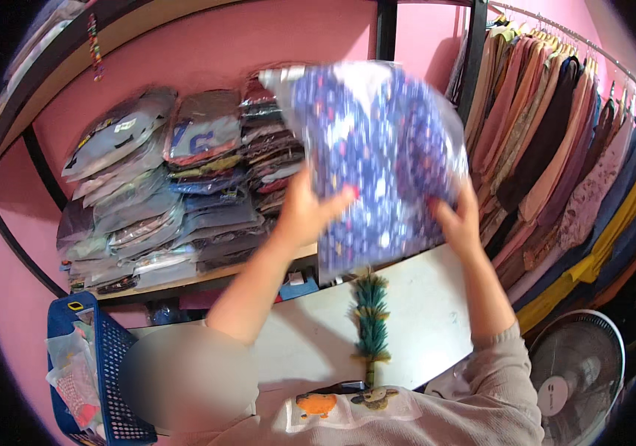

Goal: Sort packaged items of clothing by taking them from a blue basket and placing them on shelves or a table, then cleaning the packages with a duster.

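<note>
A folded blue patterned garment in a clear plastic bag (373, 171) is held up in front of the shelf, above the white table. My left hand (312, 208) grips its left edge, thumb over the front. On the opposite edge my right hand (457, 215) holds the bag the same way. Fingers of both hands are hidden behind the package, which looks slightly blurred. A green feathery stick (371, 316) lies on the white table (437, 308) below the package.
Stacks of bagged folded clothes (128, 189) fill the shelf at left. Hanging garments (556, 141) line the right side. A blue basket (121, 379) holding plastic packages stands at lower left, a fan (582, 379) at lower right. Dark shelf posts (474, 67) rise behind.
</note>
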Demonstrator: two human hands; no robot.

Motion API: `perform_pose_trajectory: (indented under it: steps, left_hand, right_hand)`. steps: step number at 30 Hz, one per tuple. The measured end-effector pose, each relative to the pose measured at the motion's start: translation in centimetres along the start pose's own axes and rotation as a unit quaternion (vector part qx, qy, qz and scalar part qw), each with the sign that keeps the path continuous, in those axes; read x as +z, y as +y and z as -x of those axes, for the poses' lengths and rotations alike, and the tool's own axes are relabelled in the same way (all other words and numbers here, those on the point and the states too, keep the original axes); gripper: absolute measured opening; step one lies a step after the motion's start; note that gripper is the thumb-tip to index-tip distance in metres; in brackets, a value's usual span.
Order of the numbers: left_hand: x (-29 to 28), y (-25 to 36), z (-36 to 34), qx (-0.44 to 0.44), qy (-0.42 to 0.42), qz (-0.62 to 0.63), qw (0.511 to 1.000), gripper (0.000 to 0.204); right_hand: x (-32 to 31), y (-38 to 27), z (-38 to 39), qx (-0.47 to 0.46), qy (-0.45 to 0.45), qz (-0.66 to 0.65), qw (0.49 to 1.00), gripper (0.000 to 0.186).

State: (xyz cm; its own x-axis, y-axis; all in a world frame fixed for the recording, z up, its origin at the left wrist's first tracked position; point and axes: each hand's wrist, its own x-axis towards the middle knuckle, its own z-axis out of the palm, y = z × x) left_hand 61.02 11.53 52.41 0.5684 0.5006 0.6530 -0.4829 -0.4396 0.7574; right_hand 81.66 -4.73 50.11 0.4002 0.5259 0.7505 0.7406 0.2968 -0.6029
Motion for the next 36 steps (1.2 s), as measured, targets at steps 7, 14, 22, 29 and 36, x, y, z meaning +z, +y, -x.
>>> perform_pose_trajectory:
  steps: [7, 14, 22, 29, 36]
  left_hand:
    - [-0.8, -5.4, -23.3, -0.003, 0.107, -0.102, 0.989, 0.065]
    - [3.2, -12.1, -21.1, 0.031, 0.006, -0.456, 0.889, 0.069]
    - [1.9, -8.4, -12.7, 0.095, 0.076, -0.448, 0.886, 0.075]
    - [-6.2, -0.7, 10.0, -0.09, -0.052, -0.401, 0.91, 0.065]
    - [-22.4, 9.7, 33.5, -0.26, 0.252, -0.563, 0.743, 0.052]
  right_hand:
    - [-1.6, 5.0, -25.0, -0.057, 0.111, 0.287, 0.95, 0.059]
    - [2.4, 16.2, -24.9, 0.064, -0.102, 0.387, 0.914, 0.038]
    - [7.5, 9.2, -21.8, -0.209, 0.165, 0.322, 0.908, 0.042]
    - [10.7, 11.4, -18.3, -0.142, 0.066, 0.437, 0.886, 0.053]
    - [15.7, 7.0, -6.1, -0.242, 0.121, 0.288, 0.919, 0.052]
